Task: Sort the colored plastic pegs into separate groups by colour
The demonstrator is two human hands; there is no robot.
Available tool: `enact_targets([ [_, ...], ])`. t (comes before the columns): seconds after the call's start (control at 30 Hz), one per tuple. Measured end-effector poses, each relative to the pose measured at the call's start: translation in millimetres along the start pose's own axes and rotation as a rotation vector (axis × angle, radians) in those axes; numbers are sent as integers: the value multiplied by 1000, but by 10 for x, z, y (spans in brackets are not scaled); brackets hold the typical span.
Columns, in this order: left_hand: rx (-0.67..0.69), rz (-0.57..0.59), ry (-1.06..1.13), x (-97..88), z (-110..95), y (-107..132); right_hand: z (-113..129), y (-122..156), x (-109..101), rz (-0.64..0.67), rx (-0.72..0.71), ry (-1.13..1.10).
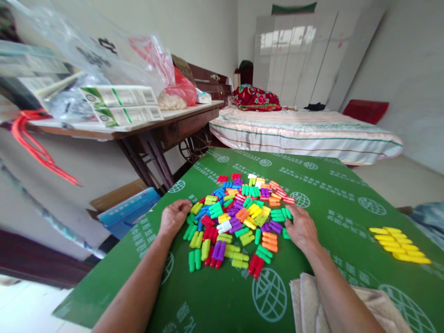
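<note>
A spread-out pile of small plastic toy pieces [225, 226], shaped like short rounded tubes joined side by side, lies on the green table [222, 305]. The pieces are red, green, yellow, orange, purple, blue and white. At the pile's left edge is my left hand [176, 215], its fingers curled together beside yellow-green pieces; whatever they may hold is hidden. My right hand [301, 227] rests at the right edge, thumb and fingers apart, close around green pieces [280, 214]. Farther right, several yellow pieces [398, 244] lie lined up in a block.
A beige cloth [307, 300] lies under my right forearm. To the left, a sewing-machine table [173, 121] bears white-green boxes [121, 105] and plastic bags [114, 46]. Beneath it stands a blue box [130, 212]. A bed [305, 132] is beyond the table's far edge.
</note>
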State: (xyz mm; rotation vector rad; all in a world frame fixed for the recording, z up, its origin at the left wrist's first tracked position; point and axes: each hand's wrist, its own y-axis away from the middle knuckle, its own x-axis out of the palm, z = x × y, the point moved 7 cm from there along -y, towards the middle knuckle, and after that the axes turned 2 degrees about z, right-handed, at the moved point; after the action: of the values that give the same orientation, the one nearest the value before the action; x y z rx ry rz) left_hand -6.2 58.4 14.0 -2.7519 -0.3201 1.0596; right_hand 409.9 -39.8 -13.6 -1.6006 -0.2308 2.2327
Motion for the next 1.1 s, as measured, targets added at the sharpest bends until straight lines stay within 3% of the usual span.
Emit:
enact_targets([
  [0.6,17,9,13,5,-29,7,-12,10,-142,60,139,160],
  [0.97,21,-9,-9,-16,-50,9,11,12,-45,5,31,59],
  [1.1,16,-10,-9,-14,-47,15,1,17,-48,20,52,69],
])
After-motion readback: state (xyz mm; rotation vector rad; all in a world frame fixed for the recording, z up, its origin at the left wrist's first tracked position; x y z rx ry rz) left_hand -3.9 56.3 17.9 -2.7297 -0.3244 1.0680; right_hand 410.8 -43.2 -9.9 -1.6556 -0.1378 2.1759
